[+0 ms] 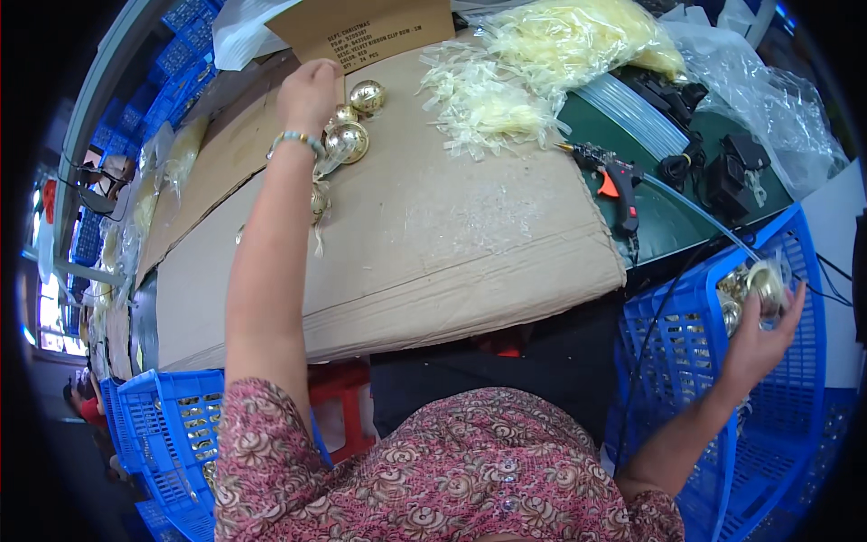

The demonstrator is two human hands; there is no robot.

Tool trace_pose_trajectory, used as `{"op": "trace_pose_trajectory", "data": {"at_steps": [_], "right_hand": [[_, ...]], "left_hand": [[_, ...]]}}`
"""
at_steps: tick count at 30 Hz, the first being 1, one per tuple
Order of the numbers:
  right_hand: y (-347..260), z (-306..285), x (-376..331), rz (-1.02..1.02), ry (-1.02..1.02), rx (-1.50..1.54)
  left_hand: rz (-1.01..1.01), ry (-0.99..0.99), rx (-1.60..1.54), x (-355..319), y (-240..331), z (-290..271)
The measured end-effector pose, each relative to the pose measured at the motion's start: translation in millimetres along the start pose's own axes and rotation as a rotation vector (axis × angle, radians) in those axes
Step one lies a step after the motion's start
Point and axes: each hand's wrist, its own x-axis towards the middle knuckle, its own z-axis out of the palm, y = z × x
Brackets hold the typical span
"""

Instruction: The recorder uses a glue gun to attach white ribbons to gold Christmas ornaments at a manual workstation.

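My left hand [307, 98] reaches far over the cardboard-covered table, fingers curled together near a brown cardboard flap; whatever they hold is hidden. Right beside it lie shiny gold Christmas balls [368, 96] with bits of clear plastic, and another gold ball [319, 200] is partly behind my forearm. At the right, my right hand [760, 339] grips a gold Christmas ball [766, 287] with clear plastic about it. That hand is over a blue plastic crate [673, 361], where more gold balls [730, 312] show.
A glue gun [616, 181] with an orange trigger rests at the table's right edge, near clear glue sticks [632, 113] and black adapters [736, 172]. Pale plastic strips [492, 104] lie piled beside a full bag [587, 41]. Another blue crate [172, 425] stands lower left, near a red stool [343, 411].
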Motion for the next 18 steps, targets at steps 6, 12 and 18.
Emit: {"op": "trace_pose_trajectory", "data": {"at_steps": [6,12,18], "right_hand": [[13.3,-13.8,-13.2,-0.039,0.182,0.006],[-51.7,28.2,-36.8,0.081,-0.172,1.065],[-138.1,79.4,-33.8,-0.215,-0.554,1.111]], "left_hand": [[0.369,-0.33,0.757,-2.3,8.1,42.6],[0.031,-0.41,-0.399,-12.3,33.6,22.2],[-0.201,-0.801,-1.128,-106.7,87.1,-5.3]]}}
